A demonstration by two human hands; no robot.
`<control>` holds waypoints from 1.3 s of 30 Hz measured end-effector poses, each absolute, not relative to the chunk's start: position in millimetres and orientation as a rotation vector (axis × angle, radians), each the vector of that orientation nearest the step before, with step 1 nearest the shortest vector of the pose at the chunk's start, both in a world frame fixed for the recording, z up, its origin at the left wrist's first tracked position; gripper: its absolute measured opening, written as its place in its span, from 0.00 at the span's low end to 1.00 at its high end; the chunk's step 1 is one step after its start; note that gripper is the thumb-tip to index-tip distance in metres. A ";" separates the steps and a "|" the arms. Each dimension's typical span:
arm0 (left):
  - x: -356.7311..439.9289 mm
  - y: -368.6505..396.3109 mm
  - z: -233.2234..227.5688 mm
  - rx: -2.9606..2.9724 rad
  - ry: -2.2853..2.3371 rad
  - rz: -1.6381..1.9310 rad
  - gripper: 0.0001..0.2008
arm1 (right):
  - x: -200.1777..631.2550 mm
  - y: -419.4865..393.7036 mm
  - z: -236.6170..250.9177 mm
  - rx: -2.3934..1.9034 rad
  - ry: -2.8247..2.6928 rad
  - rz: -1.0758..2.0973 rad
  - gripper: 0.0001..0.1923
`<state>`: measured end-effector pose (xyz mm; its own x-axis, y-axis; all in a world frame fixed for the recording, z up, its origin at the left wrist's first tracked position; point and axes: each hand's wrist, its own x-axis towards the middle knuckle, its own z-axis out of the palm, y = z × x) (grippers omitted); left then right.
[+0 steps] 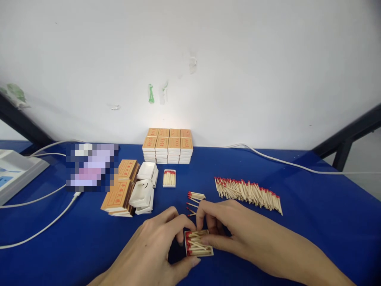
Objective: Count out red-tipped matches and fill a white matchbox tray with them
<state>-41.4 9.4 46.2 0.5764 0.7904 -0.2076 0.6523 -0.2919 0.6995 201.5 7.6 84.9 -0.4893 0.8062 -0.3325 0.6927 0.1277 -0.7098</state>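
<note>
A small white matchbox tray (199,244) full of red-tipped matches lies on the blue table (312,230) near the front edge. My left hand (160,242) grips its left side with thumb and fingers. My right hand (226,226) rests its fingertips on the matches in the tray. A few loose matches (195,200) lie just beyond my fingers. A long row of loose matches (248,192) is spread out to the right.
A filled open tray (169,178) lies mid-table. Empty white trays (144,186) and orange sleeves (120,188) are piled to the left. Stacked closed matchboxes (168,146) stand against the white wall. White cables (44,226) and a white device (14,171) lie at left.
</note>
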 end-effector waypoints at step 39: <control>-40.0 5.9 43.0 2.088 1.080 0.277 0.14 | 210.7 4.3 79.9 -1.554 -2.179 1.431 0.11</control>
